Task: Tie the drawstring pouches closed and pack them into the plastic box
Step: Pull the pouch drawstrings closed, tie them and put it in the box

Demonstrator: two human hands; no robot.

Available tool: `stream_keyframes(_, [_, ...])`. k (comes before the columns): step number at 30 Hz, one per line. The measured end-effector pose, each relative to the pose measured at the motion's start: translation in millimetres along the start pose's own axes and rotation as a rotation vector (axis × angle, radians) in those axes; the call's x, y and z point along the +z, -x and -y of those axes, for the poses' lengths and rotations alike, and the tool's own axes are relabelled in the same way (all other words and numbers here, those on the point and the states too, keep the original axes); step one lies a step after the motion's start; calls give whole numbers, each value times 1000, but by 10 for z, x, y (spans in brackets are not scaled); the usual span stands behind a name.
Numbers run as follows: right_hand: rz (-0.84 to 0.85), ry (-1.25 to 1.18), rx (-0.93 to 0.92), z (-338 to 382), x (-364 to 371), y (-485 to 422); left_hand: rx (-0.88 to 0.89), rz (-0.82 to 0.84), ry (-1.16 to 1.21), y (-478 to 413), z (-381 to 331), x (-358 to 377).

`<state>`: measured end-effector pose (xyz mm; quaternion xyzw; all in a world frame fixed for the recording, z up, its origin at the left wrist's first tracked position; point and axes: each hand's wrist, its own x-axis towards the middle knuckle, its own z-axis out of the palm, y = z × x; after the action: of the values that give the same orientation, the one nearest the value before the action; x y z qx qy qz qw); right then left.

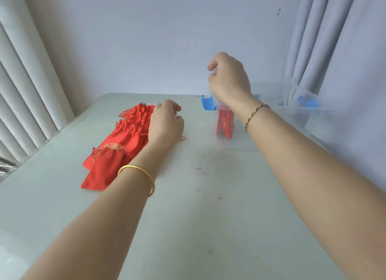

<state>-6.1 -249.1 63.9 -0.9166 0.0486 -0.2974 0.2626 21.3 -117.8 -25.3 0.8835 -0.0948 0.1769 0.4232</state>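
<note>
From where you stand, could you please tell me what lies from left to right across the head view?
Blinds → loose pouches → left hand → right hand, holding the lid → box → curtain.

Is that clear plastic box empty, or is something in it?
Not empty: red pouches stand inside, showing through the plastic box and its clear wall.

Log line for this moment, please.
left hand: on red pouch pile | right hand: holds clear lid | plastic box: pouches inside
</note>
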Motion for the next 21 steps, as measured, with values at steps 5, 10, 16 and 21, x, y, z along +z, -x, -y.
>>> stream_keyframes(5, [187,-126,-26,101,399,690,-124,-101,-291,221,496,-494])
stream_keyframes(10, [354,-178,19,38,766,1089,-276,-2,-475,443,856,-859])
stream_keyframes(16, [374,-187,28,33,869,1256,-184,35,-532,488,997,-889])
stream_keyframes(21, [371,-259,37,50,855,1324,-108,35,-553,509,875,-971])
